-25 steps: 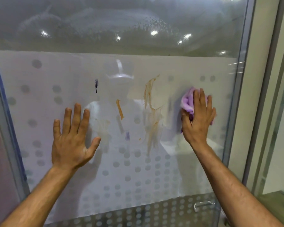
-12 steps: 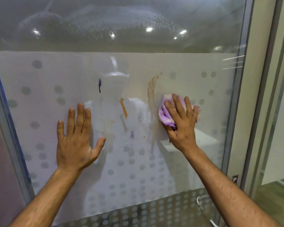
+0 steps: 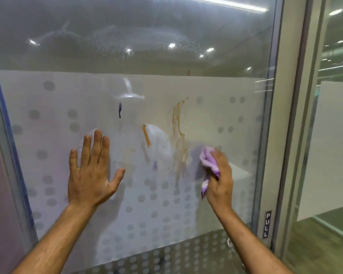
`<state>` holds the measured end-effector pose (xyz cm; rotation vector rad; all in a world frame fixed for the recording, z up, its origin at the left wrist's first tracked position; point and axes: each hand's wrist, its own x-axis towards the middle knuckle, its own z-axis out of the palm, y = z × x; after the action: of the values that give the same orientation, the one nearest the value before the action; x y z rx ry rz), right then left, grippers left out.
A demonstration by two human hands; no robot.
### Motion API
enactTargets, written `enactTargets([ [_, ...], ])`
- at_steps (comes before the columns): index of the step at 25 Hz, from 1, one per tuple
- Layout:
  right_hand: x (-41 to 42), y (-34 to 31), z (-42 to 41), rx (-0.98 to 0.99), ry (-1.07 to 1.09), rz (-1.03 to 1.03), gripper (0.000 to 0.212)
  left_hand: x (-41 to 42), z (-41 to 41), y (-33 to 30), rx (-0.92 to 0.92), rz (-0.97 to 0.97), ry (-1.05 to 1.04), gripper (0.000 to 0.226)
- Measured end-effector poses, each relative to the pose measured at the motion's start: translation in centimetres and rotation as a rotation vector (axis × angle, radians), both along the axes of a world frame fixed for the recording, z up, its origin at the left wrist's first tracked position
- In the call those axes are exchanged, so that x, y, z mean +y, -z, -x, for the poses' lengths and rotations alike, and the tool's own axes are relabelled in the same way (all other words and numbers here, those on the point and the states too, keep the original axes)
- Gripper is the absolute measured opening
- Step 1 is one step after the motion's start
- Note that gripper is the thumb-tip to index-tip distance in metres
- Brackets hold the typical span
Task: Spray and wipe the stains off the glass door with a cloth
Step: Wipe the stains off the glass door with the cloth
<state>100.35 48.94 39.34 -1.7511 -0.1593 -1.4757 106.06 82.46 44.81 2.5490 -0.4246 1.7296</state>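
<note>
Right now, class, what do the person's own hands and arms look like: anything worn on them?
Both forearms are bare, with no sleeve in view. The left hand and the right hand wear no gloves. No ring, watch or bracelet shows. Fingernails on the left are short.

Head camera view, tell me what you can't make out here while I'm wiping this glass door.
- Cloth: blurred, partly hidden inside the right hand.
- Door handle: mostly behind the right forearm.
- Room behind the glass door: hidden by frosting and reflections.
- Spray bottle: none in view.
- Glass under the left hand: covered.
</note>
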Motion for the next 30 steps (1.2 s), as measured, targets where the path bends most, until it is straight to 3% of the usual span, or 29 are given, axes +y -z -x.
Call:
enactTargets([
  [2, -0.7, -4.7, 0.4, -0.122, -0.028, -0.185, 0.061, 0.0, 0.0, -0.1, -0.001, 0.0, 0.002, 0.094],
  [4, -1.7, -10.2, -0.1, -0.19, 0.024, -0.203, 0.051, 0.0, -0.1, 0.0, -0.011, -0.004, 0.0, 0.093],
  [7, -1.3, -17.3, -1.6, -0.07, 0.14, -0.206, 0.045, 0.1, -0.2, 0.0, -0.023, -0.014, -0.009, 0.093],
  [10, 1.3, -20.2, -3.0, 0.032, 0.175, -0.211, 0.055, 0.1, -0.3, 0.2, -0.036, -0.014, -0.013, 0.093],
  [19, 6.6, -16.5, -4.0, -0.052, 0.288, 0.643, 0.055, 0.0, -0.4, 0.2, -0.059, -0.014, -0.005, 0.093],
  [24, 1.8, -16.0, -4.0, -0.134, 0.313, 0.891, 0.045, 0.1, -0.6, 0.2, -0.044, -0.02, -0.016, 0.093],
  [27, -1.6, -15.4, -3.8, -0.142, 0.365, 0.822, 0.044, 0.2, -0.6, 0.2, -0.057, -0.021, -0.02, 0.093],
  [30, -3.7, -12.7, -3.3, -0.075, 0.349, 0.501, 0.061, 0.2, -0.6, 0.3, -0.064, -0.023, -0.021, 0.093],
])
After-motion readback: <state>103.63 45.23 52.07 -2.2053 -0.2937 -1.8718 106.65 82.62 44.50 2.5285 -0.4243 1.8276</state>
